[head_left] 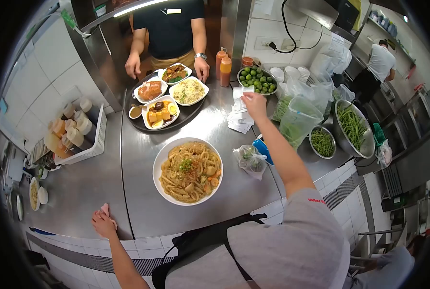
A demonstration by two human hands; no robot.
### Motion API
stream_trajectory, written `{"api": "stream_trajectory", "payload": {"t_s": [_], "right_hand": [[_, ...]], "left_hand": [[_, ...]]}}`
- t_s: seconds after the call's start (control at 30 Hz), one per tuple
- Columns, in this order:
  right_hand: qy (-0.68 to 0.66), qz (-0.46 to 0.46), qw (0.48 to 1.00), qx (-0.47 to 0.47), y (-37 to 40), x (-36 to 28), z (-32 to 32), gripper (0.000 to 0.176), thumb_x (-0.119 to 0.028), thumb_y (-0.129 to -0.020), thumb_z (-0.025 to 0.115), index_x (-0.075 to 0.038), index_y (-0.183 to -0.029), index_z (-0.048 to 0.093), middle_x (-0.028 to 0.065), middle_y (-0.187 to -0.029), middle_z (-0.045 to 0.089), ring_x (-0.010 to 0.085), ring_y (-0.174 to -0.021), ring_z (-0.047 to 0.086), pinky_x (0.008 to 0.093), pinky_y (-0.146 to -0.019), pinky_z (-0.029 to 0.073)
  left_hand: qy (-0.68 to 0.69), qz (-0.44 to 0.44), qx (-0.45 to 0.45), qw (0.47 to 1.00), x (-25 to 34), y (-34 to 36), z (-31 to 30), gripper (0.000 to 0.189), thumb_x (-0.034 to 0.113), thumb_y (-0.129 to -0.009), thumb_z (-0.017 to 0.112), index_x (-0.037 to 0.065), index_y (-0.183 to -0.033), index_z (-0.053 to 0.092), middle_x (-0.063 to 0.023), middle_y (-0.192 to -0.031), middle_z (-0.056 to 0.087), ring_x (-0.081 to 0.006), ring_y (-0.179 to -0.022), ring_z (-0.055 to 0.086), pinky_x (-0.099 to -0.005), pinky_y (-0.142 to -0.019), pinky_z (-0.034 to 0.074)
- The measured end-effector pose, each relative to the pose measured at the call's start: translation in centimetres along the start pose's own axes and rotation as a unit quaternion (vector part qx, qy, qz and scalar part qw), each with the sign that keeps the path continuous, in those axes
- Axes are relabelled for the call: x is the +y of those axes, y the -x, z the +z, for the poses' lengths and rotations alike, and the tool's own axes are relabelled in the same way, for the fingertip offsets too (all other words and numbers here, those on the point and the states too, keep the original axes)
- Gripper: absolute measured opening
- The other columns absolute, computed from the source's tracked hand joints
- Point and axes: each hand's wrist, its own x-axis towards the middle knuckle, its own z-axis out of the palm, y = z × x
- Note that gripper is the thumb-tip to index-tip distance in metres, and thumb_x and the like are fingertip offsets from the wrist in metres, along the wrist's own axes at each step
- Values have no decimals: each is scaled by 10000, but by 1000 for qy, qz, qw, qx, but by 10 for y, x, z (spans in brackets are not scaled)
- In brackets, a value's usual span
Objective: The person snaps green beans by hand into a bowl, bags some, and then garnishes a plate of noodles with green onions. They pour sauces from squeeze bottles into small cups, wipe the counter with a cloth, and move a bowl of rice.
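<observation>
My left hand (103, 223) is closed around a pink cloth (106, 210) at the counter's front edge. At the back of the counter, my right hand (254, 104) pinches a white paper slip (241, 90), just above more paper slips (240, 117) lying on the steel. Between my hands stands a large white bowl (157, 169) of thick noodles (186, 179) topped with chopped greens. Nearest my right forearm are a knotted plastic bag (251, 162) with greenish contents and a blue object (263, 150), partly hidden by the bag and arm.
Across the counter, a person (169, 29) stands with hands by a dark oval tray (188, 114) of several dishes. Sauce bottles (225, 72) and a bowl of green citrus (257, 79) stand behind; green beans (352, 127) fill a right-hand bowl. A bottle basket (99, 137) sits left.
</observation>
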Motion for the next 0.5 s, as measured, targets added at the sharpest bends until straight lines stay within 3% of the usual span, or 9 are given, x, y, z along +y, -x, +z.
{"api": "stream_trajectory", "payload": {"t_s": [0.07, 0.17, 0.23, 0.3, 0.4, 0.47, 0.5], "right_hand": [[64, 31, 997, -16, -1, 11, 9, 195, -177, -748, 653, -38, -884, 669, 149, -826, 637, 267, -738, 614, 327, -663, 471], [-7, 73, 996, -42, 13, 13, 6, 182, -165, -754, 645, -35, -879, 666, 154, -783, 614, 303, -688, 587, 357, -623, 461], [59, -60, 996, -2, 19, 10, 2, 189, -179, -768, 634, -32, -883, 663, 137, -727, 572, 310, -683, 566, 377, -594, 440], [64, -87, 994, 4, 25, 21, 5, 195, -180, -774, 632, -38, -905, 660, 130, -663, 505, 306, -689, 549, 386, -581, 421], [60, -40, 997, -34, 32, 25, 3, 259, -259, -758, 652, -56, -918, 666, 128, -718, 507, 283, -734, 549, 367, -616, 441], [173, 4, 968, -181, 33, 16, -10, 405, -365, -729, 666, -84, -1020, 639, 133, -823, 511, 285, -761, 545, 366, -662, 457], [216, 7, 961, -174, 27, 6, -18, 476, -404, -718, 665, -102, -1081, 608, 130, -864, 506, 290, -783, 544, 373, -684, 459]], "left_hand": [[21, -2, 7, 1000, 8, -3, 4, 261, 290, -857, 453, 120, -1042, 524, -129, -1025, 529, -335, -934, 512, -443, -776, 419], [15, -5, -5, 1000, 2, -4, 1, 261, 285, -861, 445, 120, -1047, 520, -135, -1026, 523, -341, -927, 512, -445, -772, 421], [13, -25, -14, 1000, 5, -3, 0, 266, 286, -866, 438, 116, -1054, 517, -140, -1027, 519, -348, -923, 510, -446, -774, 419], [6, -16, -13, 1000, 3, -2, 1, 267, 281, -867, 438, 114, -1060, 515, -143, -1030, 516, -350, -921, 509, -447, -772, 419], [-5, -3, -10, 1000, 6, -3, -4, 267, 269, -868, 443, 108, -1068, 512, -149, -1032, 511, -355, -917, 507, -449, -769, 419], [-6, -4, -9, 1000, 7, -2, -3, 266, 262, -868, 447, 104, -1072, 510, -152, -1030, 510, -356, -916, 506, -450, -768, 420], [0, 1, 2, 1000, 5, -2, -1, 267, 253, -868, 448, 97, -1076, 508, -154, -1034, 509, -357, -921, 504, -448, -774, 419]]}}
